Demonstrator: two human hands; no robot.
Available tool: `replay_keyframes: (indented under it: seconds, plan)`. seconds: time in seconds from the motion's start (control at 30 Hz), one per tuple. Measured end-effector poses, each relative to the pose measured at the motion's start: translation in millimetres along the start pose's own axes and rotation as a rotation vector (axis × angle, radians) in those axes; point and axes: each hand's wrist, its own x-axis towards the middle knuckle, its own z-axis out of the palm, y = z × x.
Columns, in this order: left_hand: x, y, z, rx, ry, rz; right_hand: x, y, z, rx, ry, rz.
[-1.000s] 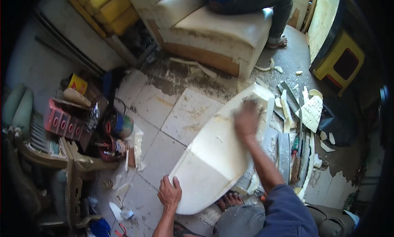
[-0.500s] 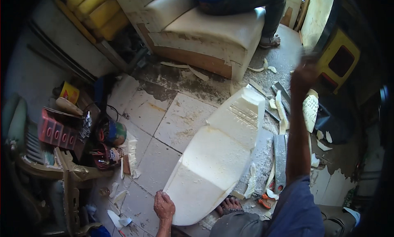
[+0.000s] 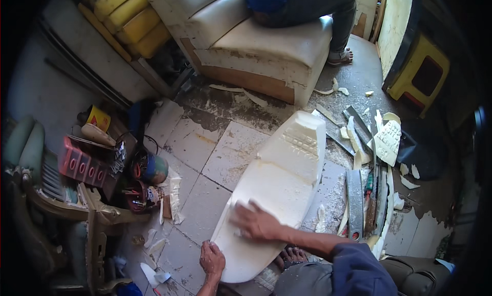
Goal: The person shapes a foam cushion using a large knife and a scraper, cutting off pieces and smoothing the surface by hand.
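A long white foam piece (image 3: 274,188), shaped like a seat cushion with a grid of cuts near its far end, lies slantwise before me on the tiles. My left hand (image 3: 212,260) is closed on its near left edge, the fingers curled against the rim. Palm down, my right hand (image 3: 254,224) rests on the lower half of the foam with fingers spread; motion smears the fingertips. Crumbs of foam speckle the surface. My bare foot (image 3: 293,255) shows beside the near right edge.
A person sits on a worn cream sofa (image 3: 271,42) beyond. To the right lie a metal bar (image 3: 354,203), a screwdriver (image 3: 368,184) and foam offcuts (image 3: 385,142). At left stand a red drawer box (image 3: 84,165), a yellow tin (image 3: 98,119) and a carved chair frame (image 3: 92,214).
My right hand has come down from high at the right onto the foam, uncovering the screwdriver and strips there. My left hand keeps its place at the edge. The view has shifted slightly.
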Motion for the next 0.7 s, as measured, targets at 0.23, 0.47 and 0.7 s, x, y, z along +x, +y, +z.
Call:
replay_keyframes:
  seconds: [0.23, 0.47, 0.7]
  plan:
    - [29.6, -51.9, -137.8, 0.221, -0.168, 0.042, 25.4, 16.6, -207.1, 0.390, 0.660, 0.545]
    - [-8.1, 39.5, -29.3, 0.262, -0.220, 0.663, -27.4, 63.9, -39.6, -0.221, 0.045, 0.450]
    - [-10.5, -66.2, 0.9, -0.125, 0.075, 0.136, -40.2, 58.9, -53.0, -0.007, 0.077, 0.820]
